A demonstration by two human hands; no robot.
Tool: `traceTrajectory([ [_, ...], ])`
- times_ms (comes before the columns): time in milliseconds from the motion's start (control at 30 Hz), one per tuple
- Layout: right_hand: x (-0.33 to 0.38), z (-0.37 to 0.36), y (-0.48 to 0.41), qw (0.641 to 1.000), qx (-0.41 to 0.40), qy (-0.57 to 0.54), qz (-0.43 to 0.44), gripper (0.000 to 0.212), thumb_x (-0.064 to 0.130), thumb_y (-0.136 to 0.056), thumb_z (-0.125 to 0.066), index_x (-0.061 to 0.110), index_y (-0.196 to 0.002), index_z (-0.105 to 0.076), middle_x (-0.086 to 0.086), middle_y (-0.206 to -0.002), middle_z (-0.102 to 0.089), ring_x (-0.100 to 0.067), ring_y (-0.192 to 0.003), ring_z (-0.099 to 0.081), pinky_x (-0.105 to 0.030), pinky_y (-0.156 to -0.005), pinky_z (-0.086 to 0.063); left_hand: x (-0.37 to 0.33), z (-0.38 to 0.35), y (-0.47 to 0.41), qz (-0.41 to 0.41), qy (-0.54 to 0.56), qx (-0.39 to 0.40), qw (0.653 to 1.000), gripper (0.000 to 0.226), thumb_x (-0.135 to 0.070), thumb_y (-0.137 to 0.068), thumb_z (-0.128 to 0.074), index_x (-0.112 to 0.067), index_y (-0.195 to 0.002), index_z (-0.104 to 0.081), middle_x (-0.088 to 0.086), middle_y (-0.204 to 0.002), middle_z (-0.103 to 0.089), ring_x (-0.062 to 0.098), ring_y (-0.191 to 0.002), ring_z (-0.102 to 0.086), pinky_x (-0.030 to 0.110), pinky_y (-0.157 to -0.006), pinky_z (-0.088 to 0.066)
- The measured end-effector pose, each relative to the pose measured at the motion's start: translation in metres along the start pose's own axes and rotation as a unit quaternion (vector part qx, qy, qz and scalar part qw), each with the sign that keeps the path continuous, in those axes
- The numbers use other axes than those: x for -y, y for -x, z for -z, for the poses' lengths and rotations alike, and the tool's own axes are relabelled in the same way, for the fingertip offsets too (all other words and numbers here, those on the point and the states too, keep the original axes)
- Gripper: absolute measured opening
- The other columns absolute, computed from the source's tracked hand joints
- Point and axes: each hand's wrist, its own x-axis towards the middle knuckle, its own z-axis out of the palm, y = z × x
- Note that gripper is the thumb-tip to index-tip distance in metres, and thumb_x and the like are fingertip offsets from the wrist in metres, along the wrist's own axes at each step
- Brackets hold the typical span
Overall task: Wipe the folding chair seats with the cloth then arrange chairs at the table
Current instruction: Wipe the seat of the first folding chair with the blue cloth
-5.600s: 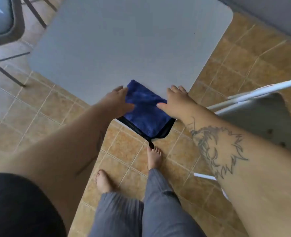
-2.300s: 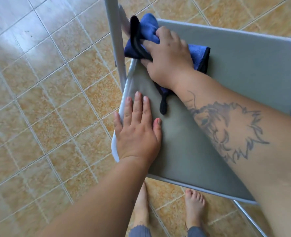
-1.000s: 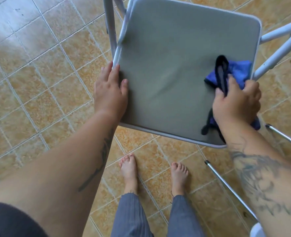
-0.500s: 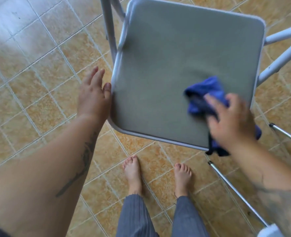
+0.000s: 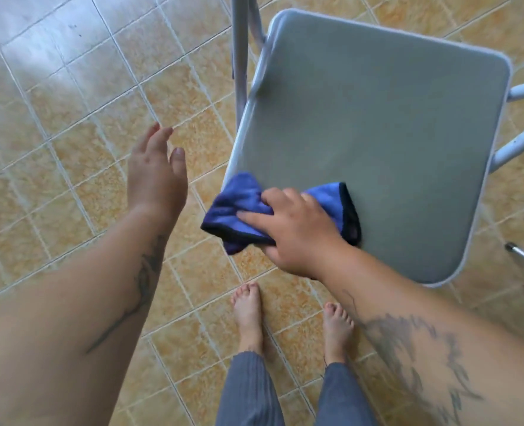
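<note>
A folding chair with a grey padded seat [image 5: 377, 127] and pale metal frame stands in front of me. My right hand [image 5: 297, 229] presses a bunched blue cloth [image 5: 239, 207] with a black edge onto the seat's near left corner; part of the cloth hangs past the edge. My left hand [image 5: 156, 173] hovers open over the floor, left of the seat and apart from it. The table is out of view.
Tan floor tiles [image 5: 85, 149] spread to the left. The chair's frame tubes [image 5: 240, 56] rise at the seat's left, more tubes [image 5: 518, 142] stick out at the right. My bare feet [image 5: 248, 312] stand just below the seat's front edge.
My right hand swept the cloth from the seat's right edge across to its near left corner. My left hand let go of the seat's left edge and drew away to the left.
</note>
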Motion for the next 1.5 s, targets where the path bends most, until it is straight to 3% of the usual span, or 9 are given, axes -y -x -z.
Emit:
traceTrajectory([
  [167,-0.069,0.005,0.104,0.980,-0.081,0.023,-0.181,0.058,0.028,-0.071,-0.070,0.034,-0.127,-0.058,-0.014,-0.105,-0.055,-0.038,-0.085,-0.054,-0.044,-0.073,-0.048,-0.040,-0.021,0.005,-0.065,0.019,0.029,0.997,0.045,-0.030,-0.094,-0.049,-0.016,-0.138,-0.047,0.002,-0.151,-0.036,0.023,-0.137,-0.032,0.033,-0.114,-0.023],
  [300,-0.130,0.028,0.106,0.879,-0.189,0.017,-0.438,0.050,0.032,-0.082,-0.064,0.030,-0.131,-0.053,-0.019,-0.116,-0.045,-0.042,-0.103,-0.047,-0.049,-0.087,-0.044,-0.079,-0.061,0.021,-0.114,-0.018,0.085,0.990,0.057,-0.040,-0.094,-0.047,-0.018,-0.145,-0.035,0.001,-0.158,-0.022,0.022,-0.146,-0.015,0.045,-0.118,-0.011],
  [400,-0.166,0.049,0.063,0.816,-0.247,0.024,-0.522,0.047,0.037,-0.088,-0.056,0.031,-0.134,-0.050,-0.015,-0.131,-0.040,-0.038,-0.119,-0.040,-0.047,-0.097,-0.038,-0.085,-0.089,0.032,-0.118,-0.144,0.099,0.978,0.069,-0.056,-0.093,-0.031,-0.024,-0.151,-0.014,-0.005,-0.161,-0.003,0.018,-0.147,0.001,0.050,-0.118,0.001],
  [600,-0.226,0.091,-0.037,0.711,-0.300,-0.022,-0.636,0.040,0.043,-0.090,-0.046,0.027,-0.126,-0.053,-0.007,-0.139,-0.036,-0.030,-0.127,-0.038,-0.045,-0.099,-0.035,-0.080,-0.100,0.032,-0.125,-0.175,0.062,0.975,0.072,-0.058,-0.090,-0.025,-0.023,-0.151,-0.013,-0.003,-0.161,-0.004,0.018,-0.147,0.000,0.048,-0.118,0.000],
  [700,-0.225,0.099,-0.081,0.743,-0.296,-0.028,-0.600,0.045,0.048,-0.089,-0.043,0.026,-0.127,-0.052,-0.008,-0.138,-0.037,-0.031,-0.126,-0.039,-0.043,-0.099,-0.035,-0.081,-0.101,0.033,-0.120,-0.186,0.062,0.973,0.072,-0.058,-0.090,-0.025,-0.023,-0.152,-0.012,-0.003,-0.161,-0.003,0.018,-0.147,0.001,0.048,-0.118,-0.001],
  [967,-0.158,0.080,-0.182,0.938,-0.194,0.010,-0.287,0.045,0.046,-0.087,-0.047,0.031,-0.129,-0.048,-0.010,-0.137,-0.035,-0.033,-0.124,-0.036,-0.045,-0.097,-0.034,-0.081,-0.101,0.031,-0.120,-0.208,0.065,0.969,0.073,-0.058,-0.090,-0.023,-0.023,-0.152,-0.010,-0.002,-0.161,-0.003,0.020,-0.148,0.000,0.048,-0.118,-0.002],
  [1200,-0.135,0.075,-0.159,0.980,-0.087,0.001,-0.179,0.049,0.049,-0.085,-0.050,0.041,-0.133,-0.046,-0.008,-0.140,-0.034,-0.032,-0.129,-0.032,-0.044,-0.102,-0.030,-0.083,-0.099,0.029,-0.126,-0.185,0.067,0.972,0.072,-0.057,-0.091,-0.026,-0.023,-0.152,-0.008,-0.004,-0.161,-0.002,0.017,-0.147,0.002,0.044,-0.117,0.000],
  [1367,-0.096,0.052,-0.126,0.983,-0.069,-0.020,-0.170,0.049,0.050,-0.084,-0.051,0.041,-0.132,-0.047,-0.008,-0.133,-0.038,-0.033,-0.123,-0.037,-0.044,-0.100,-0.033,-0.073,-0.072,0.026,-0.019,0.167,-0.045,0.985,0.062,-0.032,-0.098,-0.037,-0.014,-0.152,-0.012,0.004,-0.159,-0.016,0.015,-0.145,-0.013,0.021,-0.114,-0.009],
  [1500,-0.056,0.029,-0.100,0.988,-0.066,-0.016,-0.141,0.047,0.046,-0.083,-0.050,0.040,-0.130,-0.048,-0.008,-0.128,-0.040,-0.033,-0.117,-0.040,-0.043,-0.095,-0.034,-0.033,-0.042,0.029,0.019,0.117,-0.072,0.990,0.056,-0.034,-0.099,-0.033,-0.020,-0.152,-0.018,0.004,-0.156,-0.027,0.016,-0.142,-0.022,0.024,-0.112,-0.016],
])
